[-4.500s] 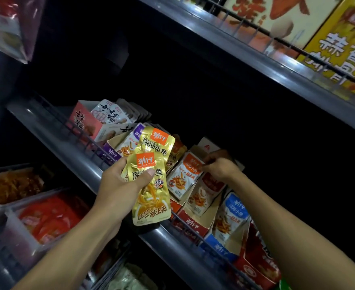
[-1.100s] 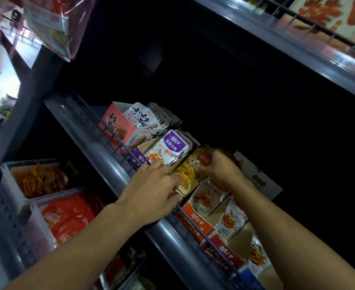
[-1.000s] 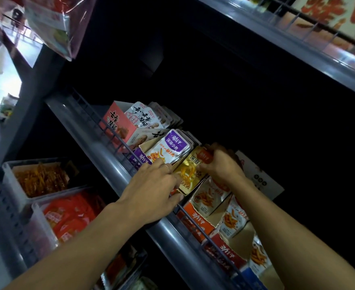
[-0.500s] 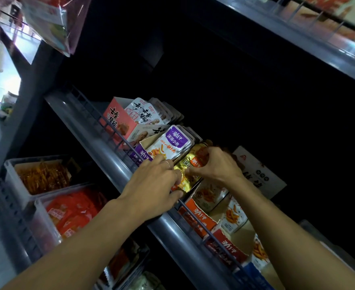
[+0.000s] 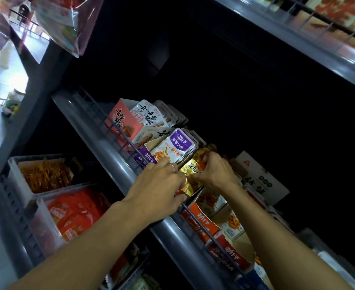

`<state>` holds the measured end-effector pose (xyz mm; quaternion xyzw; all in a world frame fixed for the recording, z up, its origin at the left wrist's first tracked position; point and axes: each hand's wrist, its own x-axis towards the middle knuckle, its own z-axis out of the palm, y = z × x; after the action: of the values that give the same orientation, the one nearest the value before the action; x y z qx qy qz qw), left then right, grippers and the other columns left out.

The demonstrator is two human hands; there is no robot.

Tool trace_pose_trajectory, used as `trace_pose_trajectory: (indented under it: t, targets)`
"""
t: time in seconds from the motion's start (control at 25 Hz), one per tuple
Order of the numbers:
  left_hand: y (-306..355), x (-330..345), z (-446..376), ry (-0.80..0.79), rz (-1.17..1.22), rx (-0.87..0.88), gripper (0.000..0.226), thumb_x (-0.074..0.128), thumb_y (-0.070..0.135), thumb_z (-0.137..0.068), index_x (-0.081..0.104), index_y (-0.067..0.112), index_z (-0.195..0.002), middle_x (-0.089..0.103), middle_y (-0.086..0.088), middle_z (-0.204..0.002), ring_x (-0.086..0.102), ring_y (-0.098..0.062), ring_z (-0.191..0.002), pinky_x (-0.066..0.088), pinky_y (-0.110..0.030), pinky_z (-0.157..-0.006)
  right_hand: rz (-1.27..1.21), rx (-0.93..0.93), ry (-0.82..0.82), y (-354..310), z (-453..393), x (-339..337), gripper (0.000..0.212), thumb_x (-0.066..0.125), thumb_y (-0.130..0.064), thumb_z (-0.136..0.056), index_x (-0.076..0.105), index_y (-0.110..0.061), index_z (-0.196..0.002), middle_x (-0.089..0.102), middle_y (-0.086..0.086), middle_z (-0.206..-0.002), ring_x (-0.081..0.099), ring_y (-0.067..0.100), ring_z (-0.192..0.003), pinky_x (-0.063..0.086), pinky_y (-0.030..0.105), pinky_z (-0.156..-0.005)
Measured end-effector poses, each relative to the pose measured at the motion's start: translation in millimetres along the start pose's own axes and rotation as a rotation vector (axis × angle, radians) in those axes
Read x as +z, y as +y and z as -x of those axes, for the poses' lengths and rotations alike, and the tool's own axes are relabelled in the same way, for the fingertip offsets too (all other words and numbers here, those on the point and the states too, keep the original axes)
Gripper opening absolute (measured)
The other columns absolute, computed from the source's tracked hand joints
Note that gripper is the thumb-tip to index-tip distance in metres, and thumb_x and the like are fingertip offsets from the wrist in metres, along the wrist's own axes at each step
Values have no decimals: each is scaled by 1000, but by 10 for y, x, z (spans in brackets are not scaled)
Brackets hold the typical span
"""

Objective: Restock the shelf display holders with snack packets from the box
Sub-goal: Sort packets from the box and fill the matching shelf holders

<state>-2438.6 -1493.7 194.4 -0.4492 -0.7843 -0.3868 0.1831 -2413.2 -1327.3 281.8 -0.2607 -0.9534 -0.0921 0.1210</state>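
Observation:
Gold snack packets (image 5: 194, 168) stand in a cardboard display holder on the grey shelf (image 5: 118, 166), between the purple-packet holder (image 5: 146, 159) and the orange holder (image 5: 201, 223). My left hand (image 5: 158, 190) lies over the wire rail, its fingers curled round the front of the gold packets. My right hand (image 5: 213, 171) grips the tops of the same gold packets from behind. The lower part of the packets is hidden by my hands.
A pink holder (image 5: 124, 122) with white packets sits further left on the shelf. Red and blue holders (image 5: 233, 258) follow to the right. A white carton (image 5: 262, 178) stands behind. Clear bins (image 5: 46, 174) of snacks fill the lower shelf. Another shelf (image 5: 298, 38) hangs overhead.
Since 4.5 s ago the gold packets went from my raised left hand into the holder. In the last second both hands closed together on them and pushed them down.

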Motion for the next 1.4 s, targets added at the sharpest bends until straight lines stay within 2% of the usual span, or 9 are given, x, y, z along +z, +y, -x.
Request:
trace_pose_trajectory:
  t: [0.12, 0.2, 0.28, 0.6, 0.8, 1.0, 1.12, 1.24, 1.4]
  targets:
    - [-7, 10, 1, 1, -10, 4, 37, 53, 51, -94, 61, 28, -121, 55, 9, -123, 36, -12, -121, 36, -33, -101, -92, 32, 37, 48, -17, -58, 51, 79, -36, -78, 45, -18, -112, 44, -8, -90, 49, 11, -79, 41, 24, -65]
    - [-10, 13, 1, -3, -13, 4, 37, 53, 51, -94, 61, 27, -121, 55, 8, -123, 37, -13, -120, 36, -34, -101, -125, 63, 54, 79, -34, -111, 41, 74, -33, -84, 42, -20, -105, 41, -9, -83, 44, 6, -69, 33, 22, -55]
    - [-9, 13, 1, -7, -15, 3, 37, 53, 51, -94, 61, 27, -122, 55, 8, -123, 37, -13, -121, 37, -35, -102, -138, 69, 89, 103, -38, -120, 36, 70, -32, -87, 39, -22, -101, 41, -9, -82, 44, 6, -67, 33, 22, -53]
    - [-14, 21, -3, 10, -21, 17, 37, 53, 50, -94, 61, 27, -121, 55, 7, -122, 36, -13, -120, 35, -33, -101, -110, 57, 55, 136, -52, -48, 44, 75, -38, -82, 38, -26, -102, 42, -12, -85, 52, 13, -82, 44, 29, -67]
    - [0, -31, -47, 18, -39, 23, 36, 56, 48, -93, 60, 28, -122, 54, 6, -125, 40, -13, -120, 34, -33, -103, -137, 53, 71, 161, -19, -113, 41, 73, -39, -83, 41, -26, -104, 46, -11, -87, 50, 7, -74, 46, 27, -67]
    - [46, -261, 21, 44, -50, 6, 34, 58, 48, -92, 62, 28, -119, 57, 6, -120, 47, -13, -118, 38, -32, -99, -185, -68, 191, 28, 203, -298, 52, 77, -39, -79, 50, -21, -121, 47, -9, -104, 53, 12, -96, 52, 32, -83]
    - [-5, -530, 240, -12, -57, -39, 30, 58, 48, -91, 62, 28, -114, 55, 9, -116, 49, -13, -117, 44, -32, -92, -219, -150, 225, -167, 389, -397, 47, 78, -42, -77, 51, -26, -113, 46, -9, -105, 51, 17, -108, 49, 43, -93]
    - [-139, -877, 607, -93, -117, -101, 28, 58, 49, -90, 60, 30, -110, 54, 12, -111, 53, -13, -112, 49, -34, -86, -297, -237, 214, -460, 633, -435, 42, 78, -39, -75, 53, -26, -107, 54, -4, -106, 52, 18, -104, 49, 43, -90]
    - [-294, -1450, 1273, -195, -246, -222, 25, 59, 49, -88, 60, 31, -106, 50, 13, -103, 57, -15, -105, 45, -31, -77, -410, -358, 195, -1092, 994, -419, 35, 78, -33, -72, 61, -17, -97, 62, 1, -94, 58, 21, -91, 48, 36, -77]
